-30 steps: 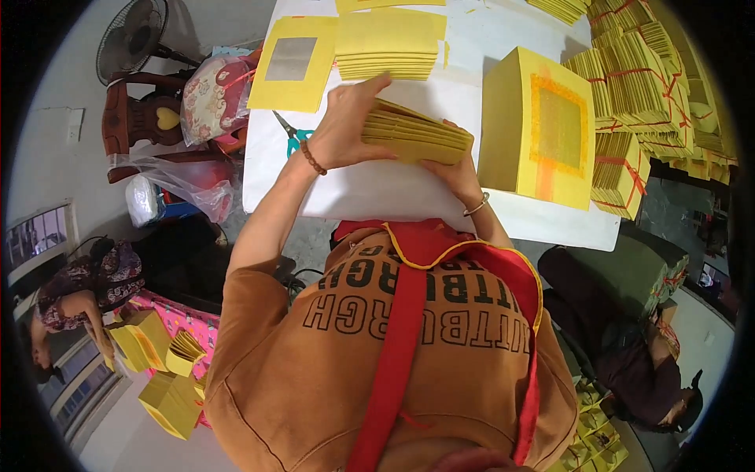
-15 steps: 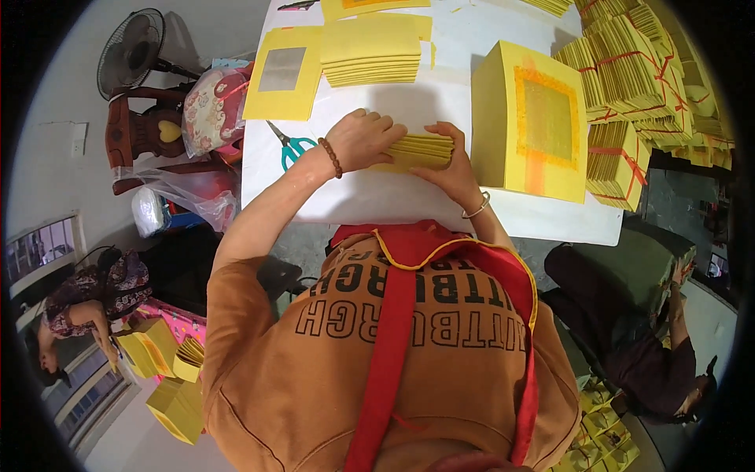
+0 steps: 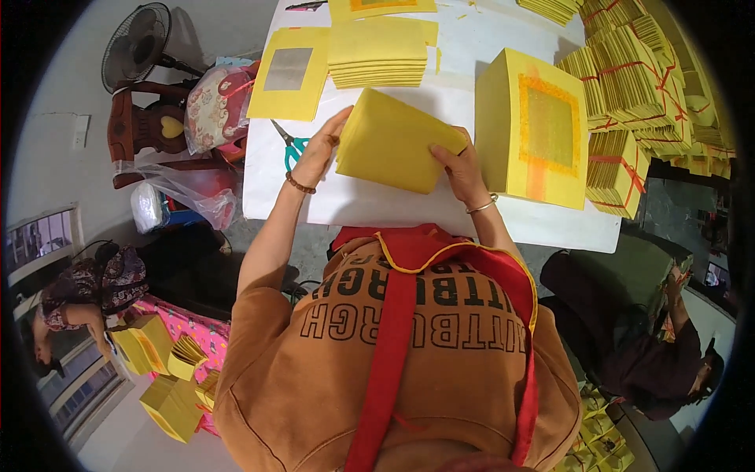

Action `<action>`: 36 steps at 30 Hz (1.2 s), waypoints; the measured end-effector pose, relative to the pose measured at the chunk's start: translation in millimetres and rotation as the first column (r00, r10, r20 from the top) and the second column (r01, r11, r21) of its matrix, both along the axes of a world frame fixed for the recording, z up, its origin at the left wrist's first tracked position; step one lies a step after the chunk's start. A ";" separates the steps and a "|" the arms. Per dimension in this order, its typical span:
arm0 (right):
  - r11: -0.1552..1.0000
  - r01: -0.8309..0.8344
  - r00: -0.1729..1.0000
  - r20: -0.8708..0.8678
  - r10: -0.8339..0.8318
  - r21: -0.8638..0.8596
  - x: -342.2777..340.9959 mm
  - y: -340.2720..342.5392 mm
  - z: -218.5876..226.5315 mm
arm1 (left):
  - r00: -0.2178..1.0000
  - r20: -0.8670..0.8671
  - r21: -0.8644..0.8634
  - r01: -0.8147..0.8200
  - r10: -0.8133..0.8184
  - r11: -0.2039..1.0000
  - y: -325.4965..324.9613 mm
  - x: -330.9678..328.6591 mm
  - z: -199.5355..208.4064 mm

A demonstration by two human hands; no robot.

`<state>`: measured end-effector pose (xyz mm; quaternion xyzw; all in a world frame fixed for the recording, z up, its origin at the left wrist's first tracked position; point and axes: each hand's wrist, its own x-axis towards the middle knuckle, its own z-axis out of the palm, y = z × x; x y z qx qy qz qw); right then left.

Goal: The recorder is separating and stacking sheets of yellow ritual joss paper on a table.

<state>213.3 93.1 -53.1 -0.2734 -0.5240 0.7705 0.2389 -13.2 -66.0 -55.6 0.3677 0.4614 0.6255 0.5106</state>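
Note:
Over the near part of the table, a small stack of folded yellow paper is tilted with its broad flat side turned up. My right hand grips its right end, thumb on top and the other fingers partly behind. At the left edge my left hand, wearing a beaded bracelet, holds the same stack, its fingers partly hidden behind the paper. Close by my left wrist lie teal-handled scissors. Just beyond my hands sits a thicker pile of folded yellow paper.
A tall yellow paper block with an orange-framed patch stands at right. Red-tied yellow bundles are heaped behind it. Far left lies a yellow sheet with a grey square. Other people sit at both sides, near a fan and a chair.
The stack has turned from its layered edge to its broad flat face. My left hand has moved from on top of it to its left edge; my right hand keeps the right end.

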 end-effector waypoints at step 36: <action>0.888 0.246 0.967 0.162 -0.196 -0.388 -13.2 -46.1 12.1 | 0.581 0.645 -0.322 -0.382 0.496 0.866 33.8 90.8 -24.1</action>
